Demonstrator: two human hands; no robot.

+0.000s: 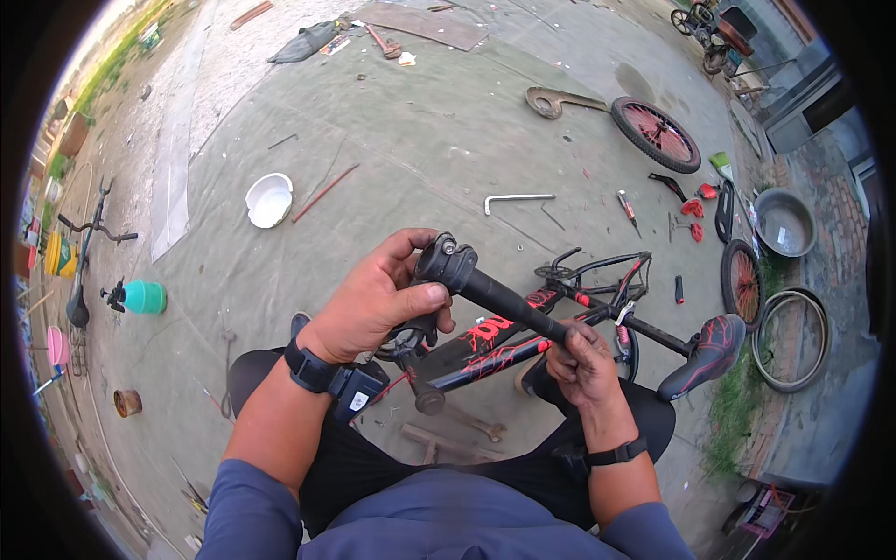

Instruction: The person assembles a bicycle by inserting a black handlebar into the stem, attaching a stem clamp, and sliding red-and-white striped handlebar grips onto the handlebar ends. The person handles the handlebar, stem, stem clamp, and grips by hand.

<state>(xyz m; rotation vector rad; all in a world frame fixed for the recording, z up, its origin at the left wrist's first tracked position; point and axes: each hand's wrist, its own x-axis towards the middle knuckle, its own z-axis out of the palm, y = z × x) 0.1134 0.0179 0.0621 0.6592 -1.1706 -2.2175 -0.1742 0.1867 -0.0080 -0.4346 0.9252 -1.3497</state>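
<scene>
A black tube (pixel 505 300) with a clamp (pixel 454 266) at one end was above the bicycle frame (pixel 467 355). The left hand (pixel 371 303) had its grip closed around the clamp end; the right hand (pixel 586 366) had its grip pinched on the thinner end, though its fingers partly hid this contact. At the frame's right was a saddle (pixel 705 359), beyond it an L-shaped key (pixel 519 199).

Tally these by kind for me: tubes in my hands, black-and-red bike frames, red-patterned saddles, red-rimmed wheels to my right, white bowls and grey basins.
Black clamp-ended tube: 1
Black-and-red bike frame: 1
Red-patterned saddle: 1
Red-rimmed wheels: 2
White bowl: 1
Grey basin: 1
Total: 7
</scene>
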